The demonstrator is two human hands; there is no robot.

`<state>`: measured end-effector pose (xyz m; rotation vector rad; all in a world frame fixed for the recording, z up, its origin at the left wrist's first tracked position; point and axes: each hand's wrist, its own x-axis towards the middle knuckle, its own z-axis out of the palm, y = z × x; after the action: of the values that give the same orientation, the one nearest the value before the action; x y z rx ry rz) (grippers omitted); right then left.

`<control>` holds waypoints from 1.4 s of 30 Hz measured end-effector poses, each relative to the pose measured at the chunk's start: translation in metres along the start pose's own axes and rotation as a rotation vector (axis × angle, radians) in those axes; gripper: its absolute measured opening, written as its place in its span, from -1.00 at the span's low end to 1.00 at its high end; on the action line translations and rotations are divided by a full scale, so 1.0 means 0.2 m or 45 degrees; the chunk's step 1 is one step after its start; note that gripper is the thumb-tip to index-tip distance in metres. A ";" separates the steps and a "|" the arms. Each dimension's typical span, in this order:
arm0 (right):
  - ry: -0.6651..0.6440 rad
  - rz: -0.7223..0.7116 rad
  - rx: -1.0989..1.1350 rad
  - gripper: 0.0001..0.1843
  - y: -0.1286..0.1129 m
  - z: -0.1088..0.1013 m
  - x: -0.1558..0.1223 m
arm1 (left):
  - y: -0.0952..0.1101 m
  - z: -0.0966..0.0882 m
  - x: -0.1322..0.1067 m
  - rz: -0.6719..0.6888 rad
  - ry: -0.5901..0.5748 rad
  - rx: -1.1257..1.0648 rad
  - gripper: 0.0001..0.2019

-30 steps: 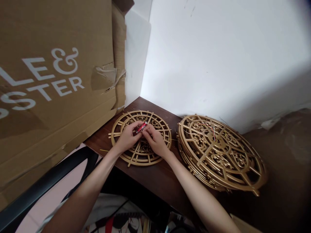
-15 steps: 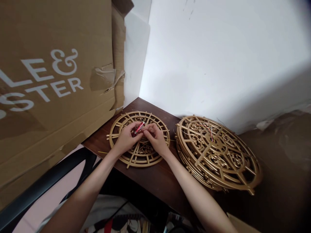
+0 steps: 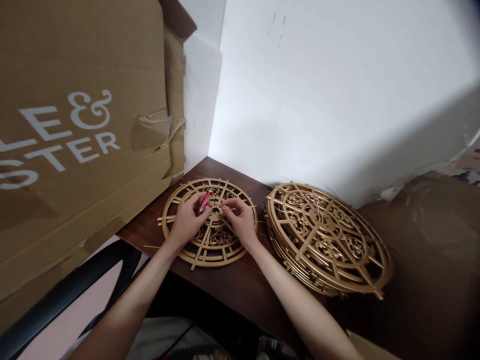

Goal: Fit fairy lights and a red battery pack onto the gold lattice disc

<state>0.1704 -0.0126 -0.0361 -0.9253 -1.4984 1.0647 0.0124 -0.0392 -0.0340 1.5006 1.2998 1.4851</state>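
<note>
Over the middle of a round gold openwork frame, my left hand is closed around a slim red stick-shaped tool with silvery parts, tilted up. Its exact kind is too small to tell. Facing it, my right hand pinches a thin pale wire between thumb and fingertips. A dark hole at the frame's centre shows in the gap between my hands. Both hands hover just above the frame's scrollwork and hide parts of it.
To the right leans a stack of similar gold frames, with fine wires at its centre. A large cardboard box borders the brown table on the left, and a white wall rises behind. A black chair arm is at lower left.
My hands have drawn slightly apart, showing the hole between them. The red tool stands steeper in my left hand. The whole view has shifted a little.
</note>
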 end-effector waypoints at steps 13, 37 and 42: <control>-0.007 -0.046 -0.202 -0.87 -0.02 0.00 0.00 | 0.00 0.01 0.00 0.051 -0.066 0.212 -0.69; -0.120 0.126 0.294 -0.76 -0.05 0.02 0.00 | 0.02 0.01 -0.01 0.110 -0.068 0.301 -0.66; -0.086 0.159 0.278 -0.77 -0.06 0.02 0.00 | 0.06 0.02 -0.03 0.131 0.057 0.254 -0.71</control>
<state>0.1668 -0.0170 -0.0249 -0.8439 -1.3607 1.3332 0.0185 -0.0470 -0.0259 1.6923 1.4526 1.4962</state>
